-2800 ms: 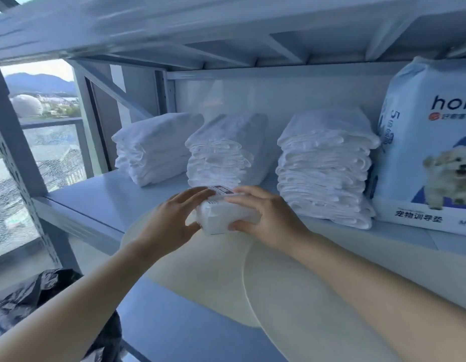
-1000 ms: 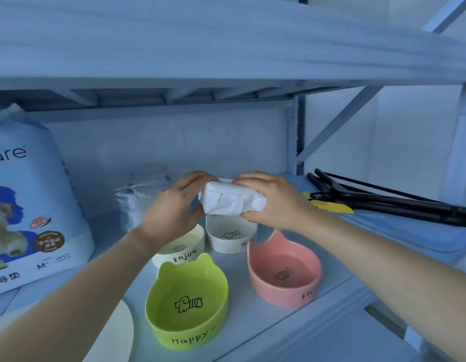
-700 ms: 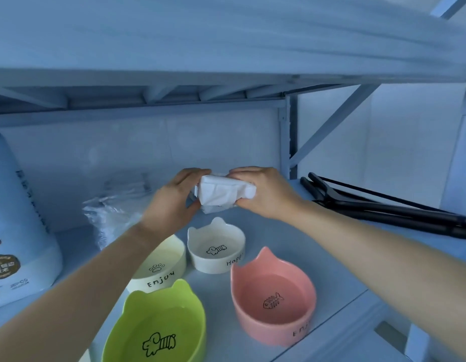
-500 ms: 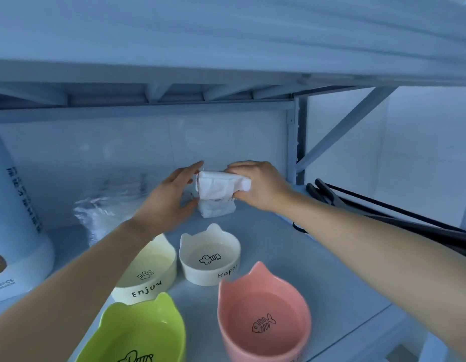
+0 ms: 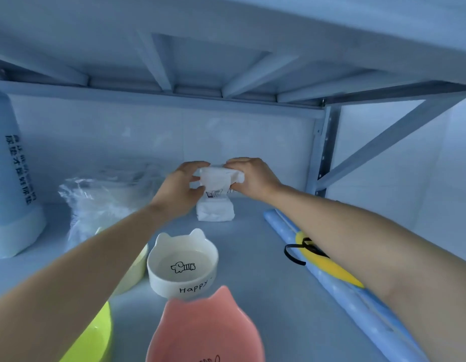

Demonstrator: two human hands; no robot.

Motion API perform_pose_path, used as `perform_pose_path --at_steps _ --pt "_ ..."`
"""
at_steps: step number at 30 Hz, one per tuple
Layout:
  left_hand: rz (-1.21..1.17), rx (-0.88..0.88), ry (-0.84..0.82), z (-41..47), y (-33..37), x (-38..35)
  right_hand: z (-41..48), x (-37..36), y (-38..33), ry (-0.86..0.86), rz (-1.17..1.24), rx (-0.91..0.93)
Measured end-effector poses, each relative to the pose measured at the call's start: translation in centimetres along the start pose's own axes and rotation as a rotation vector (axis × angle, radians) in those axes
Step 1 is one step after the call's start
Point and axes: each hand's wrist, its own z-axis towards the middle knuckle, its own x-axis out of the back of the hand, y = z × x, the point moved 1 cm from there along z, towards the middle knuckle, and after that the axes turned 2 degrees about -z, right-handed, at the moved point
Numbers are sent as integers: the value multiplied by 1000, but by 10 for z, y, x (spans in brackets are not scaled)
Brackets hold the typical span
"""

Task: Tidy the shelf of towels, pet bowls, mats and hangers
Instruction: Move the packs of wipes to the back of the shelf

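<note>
Both my hands hold a small white wrapped packet (image 5: 218, 176) deep on the shelf, near the back wall. My left hand (image 5: 180, 190) grips its left end and my right hand (image 5: 252, 176) grips its right end. The packet rests on top of a second white packet (image 5: 215, 210) that stands on the shelf board. In front of them sits a white cat-eared bowl (image 5: 183, 263) marked "Happy". A pink bowl (image 5: 204, 333) lies nearest me, a green bowl (image 5: 92, 338) at lower left, and a cream bowl (image 5: 133, 270) is mostly hidden under my left forearm.
A clear plastic bag of white items (image 5: 101, 202) lies left of the packets. A large blue pet-pad pack (image 5: 12, 184) stands at far left. A rolled blue mat (image 5: 339, 286) with a yellow patch and a black hanger hook (image 5: 295, 253) lies along the right, under my right arm.
I have moved from the towel stacks rightwards to the bowl section. The packet has travelled to the back of the shelf and now sits on top of the other white packet.
</note>
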Motion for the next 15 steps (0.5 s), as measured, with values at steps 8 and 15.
perform_pose_path --at_steps 8,15 --pt "605 27 -441 -11 -20 -29 8 -35 33 -411 -99 -81" --pt "743 -71 -427 -18 -14 -35 9 -47 42 -445 -66 -103"
